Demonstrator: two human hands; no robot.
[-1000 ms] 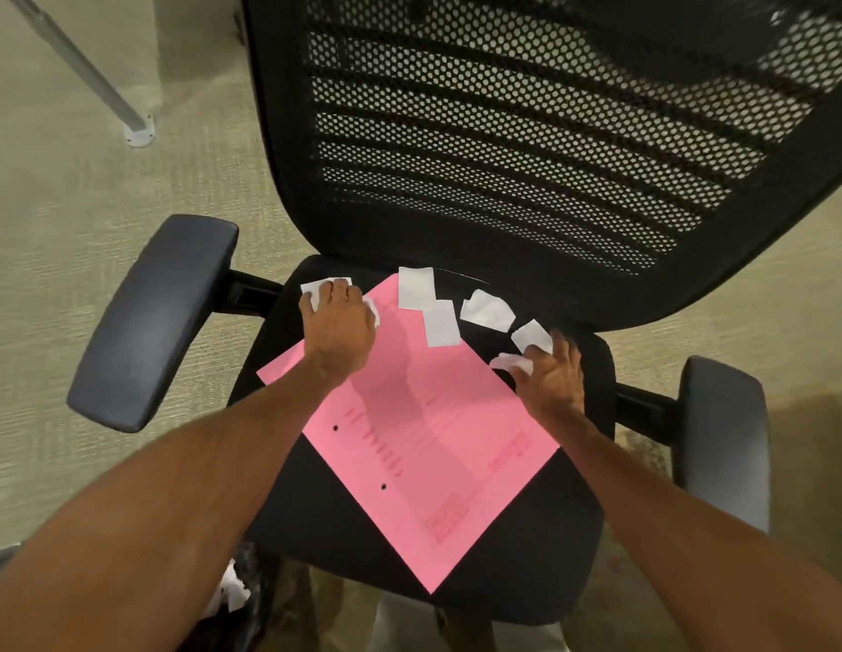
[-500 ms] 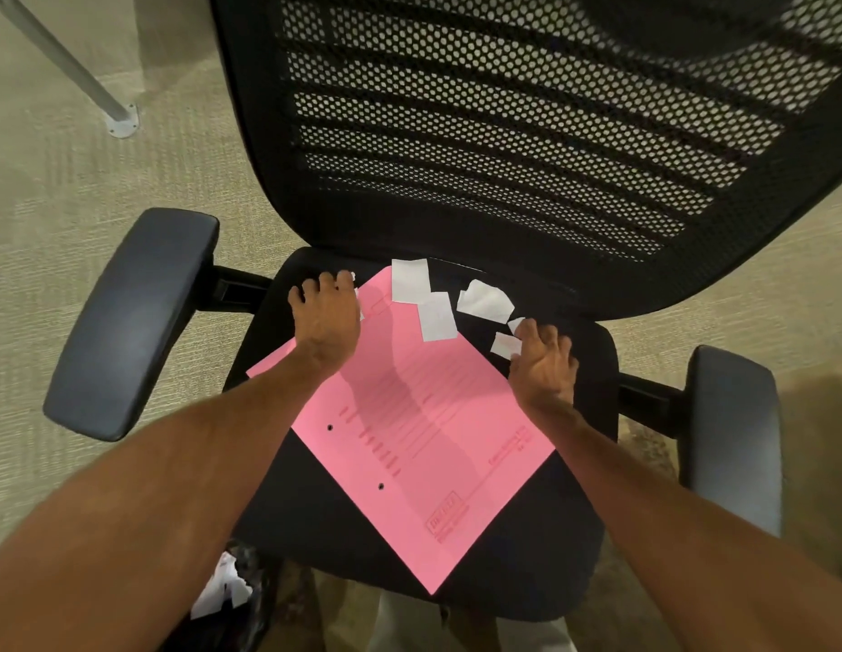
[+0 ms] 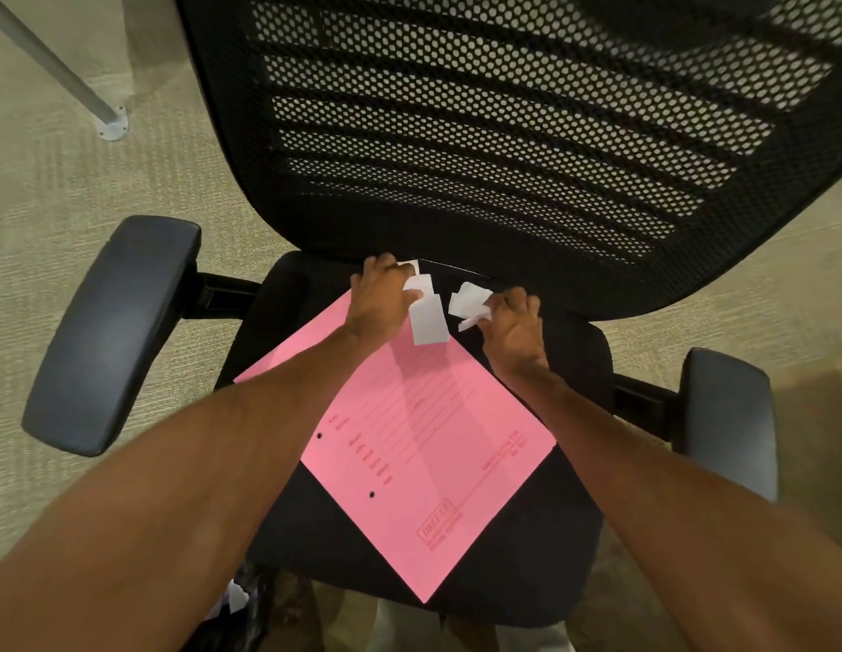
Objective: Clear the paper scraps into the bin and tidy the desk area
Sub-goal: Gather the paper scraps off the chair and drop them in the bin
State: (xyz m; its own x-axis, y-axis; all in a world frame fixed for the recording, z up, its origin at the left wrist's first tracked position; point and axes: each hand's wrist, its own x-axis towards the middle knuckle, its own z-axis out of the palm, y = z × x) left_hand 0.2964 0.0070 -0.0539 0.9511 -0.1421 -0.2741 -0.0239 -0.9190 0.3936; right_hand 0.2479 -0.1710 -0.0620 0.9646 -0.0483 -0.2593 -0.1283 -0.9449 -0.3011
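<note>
White paper scraps (image 3: 428, 317) lie at the back of a black office chair seat (image 3: 551, 548), on the far corner of a pink printed sheet (image 3: 424, 444). My left hand (image 3: 381, 298) has its fingers curled over scraps at the seat's rear edge. My right hand (image 3: 513, 327) grips crumpled white scraps (image 3: 468, 298) just to the right. Both hands sit close together below the mesh backrest.
The mesh backrest (image 3: 504, 134) rises behind the seat. Padded armrests stand at the left (image 3: 113, 331) and right (image 3: 729, 421). A metal table leg (image 3: 57, 68) meets the carpet at the upper left. A dark bag with white scraps (image 3: 240, 600) shows under my left forearm.
My left hand slid right from the seat's left side toward the middle scraps. My right hand moved left, gathering scraps. The loose scraps are now bunched between both hands.
</note>
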